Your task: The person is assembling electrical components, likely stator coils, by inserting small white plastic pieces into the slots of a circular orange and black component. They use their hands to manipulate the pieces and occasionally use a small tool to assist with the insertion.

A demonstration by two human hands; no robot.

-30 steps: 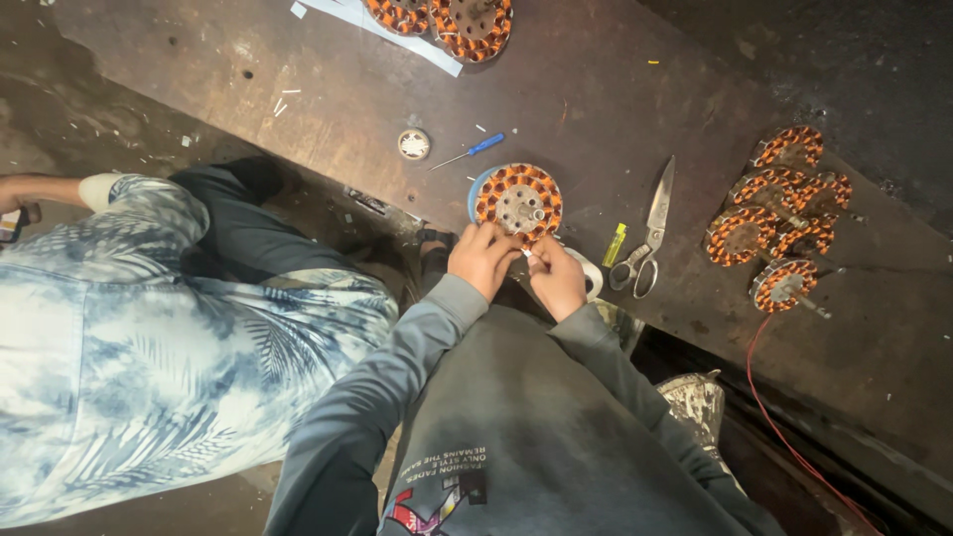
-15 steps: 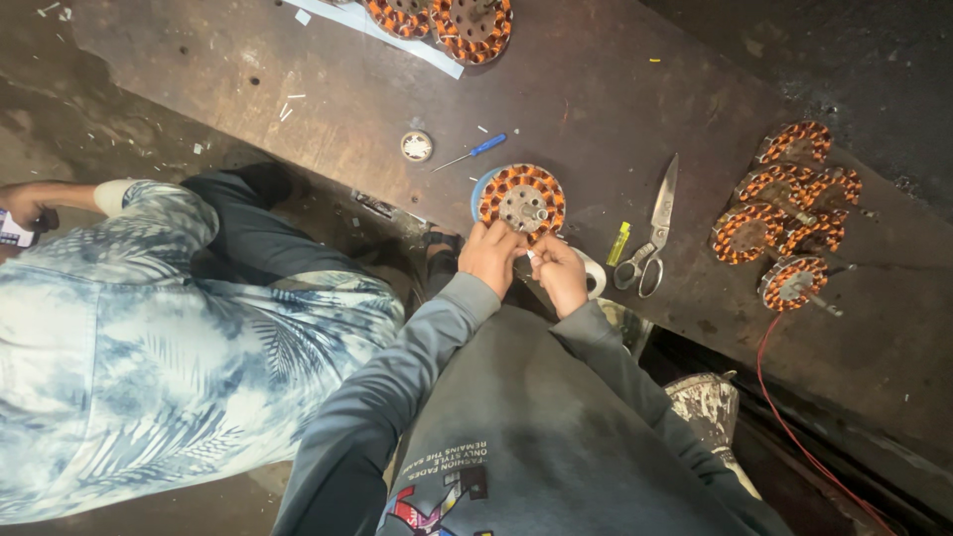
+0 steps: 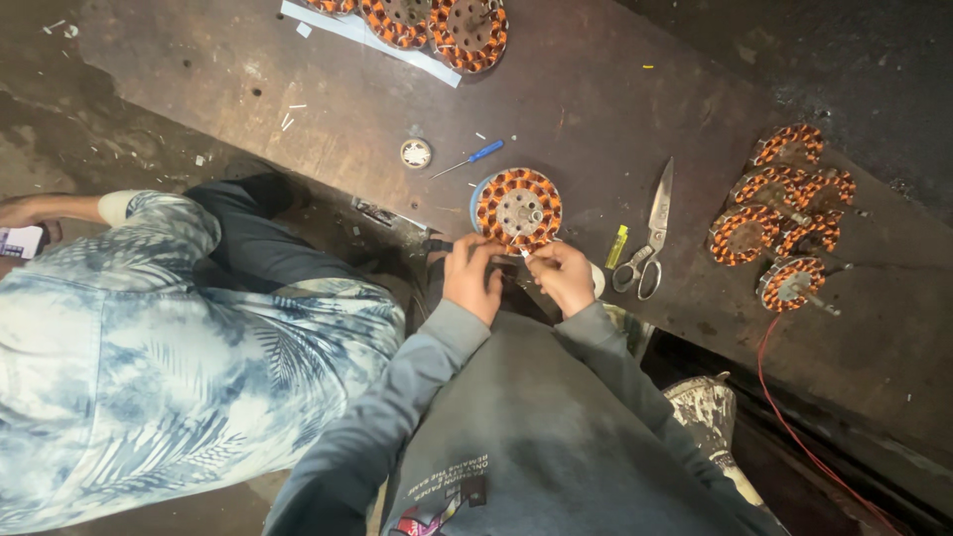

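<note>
A round motor stator (image 3: 517, 209) with orange copper windings and a metal hub lies on a blue disc on the dark workbench (image 3: 596, 89). My left hand (image 3: 473, 277) rests against its near edge with the fingers curled. My right hand (image 3: 563, 275) pinches a small white strip at the stator's near rim. What exactly sits between the two hands is too small to make out.
Scissors (image 3: 651, 236) and a small yellow tube (image 3: 617, 246) lie right of the stator, a blue-handled screwdriver (image 3: 469, 159) and a round metal part (image 3: 415, 153) behind it. Several wound stators (image 3: 779, 213) pile at right, more (image 3: 437, 22) at the back. Another person (image 3: 149, 337) sits left.
The view has shifted slightly; my hands stay at the stator's near edge, making small finger movements. The person at left has shifted a little.
</note>
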